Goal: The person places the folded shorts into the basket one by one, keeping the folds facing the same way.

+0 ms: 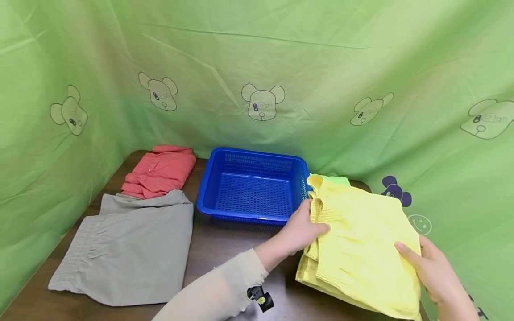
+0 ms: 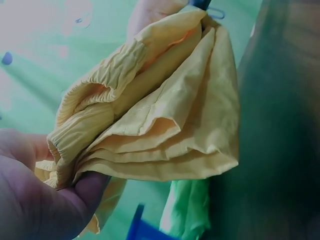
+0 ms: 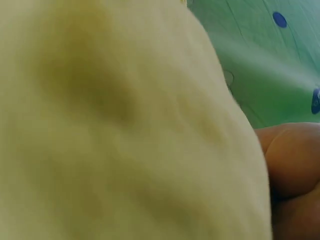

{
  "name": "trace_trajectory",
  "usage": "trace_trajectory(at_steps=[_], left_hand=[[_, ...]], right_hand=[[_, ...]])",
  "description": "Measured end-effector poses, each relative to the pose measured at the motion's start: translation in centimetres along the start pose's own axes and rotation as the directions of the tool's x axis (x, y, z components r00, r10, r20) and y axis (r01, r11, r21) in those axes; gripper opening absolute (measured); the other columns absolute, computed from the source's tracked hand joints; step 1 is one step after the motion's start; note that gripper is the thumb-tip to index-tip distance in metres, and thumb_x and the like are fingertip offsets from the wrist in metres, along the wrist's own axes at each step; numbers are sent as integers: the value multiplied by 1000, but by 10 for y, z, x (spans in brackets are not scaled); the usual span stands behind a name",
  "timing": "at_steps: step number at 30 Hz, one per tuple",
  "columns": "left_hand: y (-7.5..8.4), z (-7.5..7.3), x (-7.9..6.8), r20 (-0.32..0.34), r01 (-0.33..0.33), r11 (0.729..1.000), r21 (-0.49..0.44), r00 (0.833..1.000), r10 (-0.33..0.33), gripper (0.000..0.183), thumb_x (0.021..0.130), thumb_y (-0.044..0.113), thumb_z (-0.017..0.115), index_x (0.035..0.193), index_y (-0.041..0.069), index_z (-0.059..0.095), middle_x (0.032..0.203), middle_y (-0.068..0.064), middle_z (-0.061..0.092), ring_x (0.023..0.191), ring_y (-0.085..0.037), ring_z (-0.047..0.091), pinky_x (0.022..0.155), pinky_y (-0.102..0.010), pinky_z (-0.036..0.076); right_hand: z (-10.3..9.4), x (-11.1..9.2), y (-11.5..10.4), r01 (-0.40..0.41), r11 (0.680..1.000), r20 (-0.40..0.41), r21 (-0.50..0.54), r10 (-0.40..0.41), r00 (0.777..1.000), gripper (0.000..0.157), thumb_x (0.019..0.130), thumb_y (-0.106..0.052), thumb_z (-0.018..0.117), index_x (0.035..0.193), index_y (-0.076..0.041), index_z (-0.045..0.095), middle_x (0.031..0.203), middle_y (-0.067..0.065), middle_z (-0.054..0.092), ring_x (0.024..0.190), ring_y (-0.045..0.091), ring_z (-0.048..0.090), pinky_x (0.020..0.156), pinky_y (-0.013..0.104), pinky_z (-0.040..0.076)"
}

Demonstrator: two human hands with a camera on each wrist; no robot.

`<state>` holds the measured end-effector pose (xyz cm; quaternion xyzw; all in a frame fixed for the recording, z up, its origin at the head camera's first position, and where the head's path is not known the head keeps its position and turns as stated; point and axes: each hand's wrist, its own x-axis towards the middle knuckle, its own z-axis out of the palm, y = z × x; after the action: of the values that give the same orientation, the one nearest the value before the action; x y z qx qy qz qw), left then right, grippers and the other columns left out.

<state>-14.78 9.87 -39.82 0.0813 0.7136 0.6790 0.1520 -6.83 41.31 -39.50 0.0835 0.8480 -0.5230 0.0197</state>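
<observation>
Folded yellow pants (image 1: pixel 361 240) with a gathered elastic waistband are held up between both hands at the right of the head view. My left hand (image 1: pixel 299 229) pinches the waistband edge, thumb on the near face. My right hand (image 1: pixel 433 267) grips the opposite edge, with its thumb on the front and the other fingers hidden behind. In the left wrist view, several fabric layers hang from the left hand (image 2: pixel 30 195). Yellow cloth (image 3: pixel 135 130) fills most of the right wrist view, where fingers (image 3: pixel 295 160) show at its right edge.
A blue plastic basket (image 1: pixel 206 187) with nothing in it stands at the table's back middle. Folded grey shorts (image 1: pixel 132 249) lie at the left, before a folded coral garment (image 1: pixel 164 169). Bright green cloth (image 1: pixel 337 180) peeks out behind the yellow pants. Green curtains surround the table.
</observation>
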Motion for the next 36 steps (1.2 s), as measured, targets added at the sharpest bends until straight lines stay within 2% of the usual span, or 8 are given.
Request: trace_trajectory(at_steps=[3, 6, 9, 13, 19, 26, 30, 36], left_hand=[[3, -16, 2, 19, -11, 997, -70, 1000, 13, 59, 85, 5, 78, 136, 15, 49, 112, -3, 64, 90, -15, 66, 76, -33, 60], [6, -32, 4, 36, -20, 992, -126, 999, 25, 56, 86, 2, 75, 133, 11, 48, 111, -7, 64, 86, -19, 68, 70, -37, 61], [9, -49, 5, 43, -32, 989, -143, 998, 38, 53, 87, 1, 73, 132, 8, 46, 112, -10, 64, 84, -20, 69, 71, -37, 62], [12, -69, 6, 45, -33, 990, -134, 998, 39, 54, 89, 4, 72, 135, 7, 44, 113, -11, 63, 83, -21, 70, 71, -38, 62], [17, -98, 3, 73, -13, 990, -141, 997, 23, 52, 92, 8, 70, 136, 7, 42, 115, -15, 64, 82, -24, 71, 71, -41, 62], [19, -131, -3, 138, -1, 993, -117, 990, 17, 54, 97, 13, 66, 143, 9, 37, 119, -19, 65, 86, -26, 73, 74, -43, 62], [20, -151, -6, 128, 14, 996, -89, 992, -2, 54, 99, 14, 65, 143, 11, 34, 119, -20, 64, 87, -28, 74, 74, -43, 62], [21, -177, -7, 108, 23, 996, -87, 994, -14, 52, 101, 16, 63, 142, 12, 32, 119, -20, 65, 90, -30, 75, 75, -46, 62]], right_hand=[[10, 7, -11, 10, 998, 15, 58, -11, 1000, 18, 106, -17, 57, 120, -14, 46, 86, -5, 70, 67, 17, 70, 57, 37, 59], [22, 15, -21, 20, 987, 30, 159, -25, 999, 18, 106, -15, 57, 120, -13, 46, 85, -4, 71, 66, 18, 71, 57, 38, 60], [34, 22, -30, 38, 970, 45, 240, -50, 998, 19, 106, -12, 57, 121, -14, 46, 86, -3, 72, 66, 18, 72, 57, 39, 60], [48, 27, -44, 47, 957, 65, 286, -69, 996, 22, 106, -14, 57, 123, -14, 44, 87, -3, 73, 67, 18, 73, 58, 39, 60], [62, 31, -62, 39, 954, 102, 296, -72, 992, 26, 106, -19, 58, 127, -14, 44, 89, -3, 74, 71, 18, 74, 61, 39, 61], [77, 35, -76, 80, 937, 182, 340, -149, 972, 23, 107, -15, 54, 128, -10, 44, 92, -1, 75, 74, 18, 75, 64, 38, 62], [94, 42, -84, 91, 936, 189, 339, -163, 968, 27, 107, -16, 54, 129, -6, 42, 92, -1, 74, 74, 17, 75, 64, 36, 62], [116, 58, -97, 78, 952, 195, 295, -140, 971, 43, 107, -22, 56, 139, -1, 36, 92, -1, 73, 75, 17, 75, 66, 36, 62]])
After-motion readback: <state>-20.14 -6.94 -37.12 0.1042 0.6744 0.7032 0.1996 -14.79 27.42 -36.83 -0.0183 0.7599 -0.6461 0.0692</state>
